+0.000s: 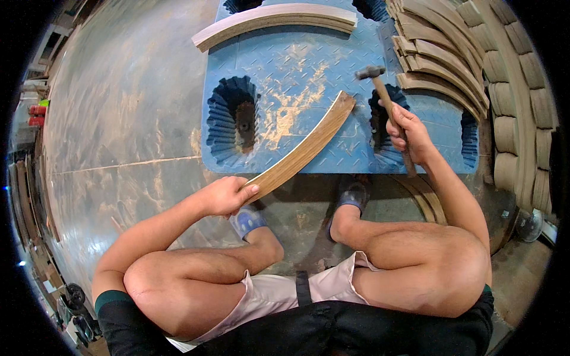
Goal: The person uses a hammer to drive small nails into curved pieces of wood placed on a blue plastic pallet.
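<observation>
Pale sawdust (285, 123) covers part of the blue pallet (350, 53) in front of me. Slanting over it is one curved strip of wood (303, 143), its near end gripped between the thumb and fingers of my left hand (228, 196). The strip's long axis runs away from me and to the right, so its far end sits nearer my right hand (409, 135); whether that end rests on the pallet I cannot tell. My right fingers are wrapped round a hammer (384, 98), its head just beyond and right of the strip's tip, not touching. Farther out, curved pieces (279, 19) lie across the pallet's far side, and curved boards (442, 65) are piled to the right.
</observation>
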A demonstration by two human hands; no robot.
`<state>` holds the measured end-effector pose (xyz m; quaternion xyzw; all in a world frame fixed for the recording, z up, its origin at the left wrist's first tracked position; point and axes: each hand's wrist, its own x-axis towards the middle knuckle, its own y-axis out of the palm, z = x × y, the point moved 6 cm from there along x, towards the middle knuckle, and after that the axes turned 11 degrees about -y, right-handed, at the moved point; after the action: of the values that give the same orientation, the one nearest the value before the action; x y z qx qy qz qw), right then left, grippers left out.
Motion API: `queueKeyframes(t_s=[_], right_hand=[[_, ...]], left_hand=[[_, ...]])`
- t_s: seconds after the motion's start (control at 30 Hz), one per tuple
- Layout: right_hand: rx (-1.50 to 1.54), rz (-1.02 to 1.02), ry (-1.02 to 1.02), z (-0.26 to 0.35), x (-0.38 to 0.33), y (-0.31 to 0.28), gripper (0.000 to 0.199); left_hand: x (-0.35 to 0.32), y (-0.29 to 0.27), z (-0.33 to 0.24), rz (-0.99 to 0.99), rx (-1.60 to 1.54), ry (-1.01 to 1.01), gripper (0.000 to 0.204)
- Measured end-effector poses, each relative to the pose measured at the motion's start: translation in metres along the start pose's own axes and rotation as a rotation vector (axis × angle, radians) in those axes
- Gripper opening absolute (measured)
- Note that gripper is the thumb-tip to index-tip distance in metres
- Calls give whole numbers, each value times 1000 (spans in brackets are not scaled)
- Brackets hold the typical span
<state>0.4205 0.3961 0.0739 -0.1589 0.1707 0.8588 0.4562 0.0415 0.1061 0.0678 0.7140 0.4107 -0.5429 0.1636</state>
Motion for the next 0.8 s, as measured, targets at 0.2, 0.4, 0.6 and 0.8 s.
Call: queueKeyframes(t_s=[0.2,0.4,0.6,0.8], right_hand=[[-266,386,155,-37,-22,57,52],[-714,627,-387,-7,-74,115,48],[-1010,637,-699,-20,-81,124,56],[-748,-343,-640,-10,-15,-48,51]], left_hand=[[-3,4,8,8,-17,-46,68],[-1,5,0,25,-18,-31,68],[-7,7,0,38,-40,-58,67],[-4,12,-9,65,-41,-37,65]])
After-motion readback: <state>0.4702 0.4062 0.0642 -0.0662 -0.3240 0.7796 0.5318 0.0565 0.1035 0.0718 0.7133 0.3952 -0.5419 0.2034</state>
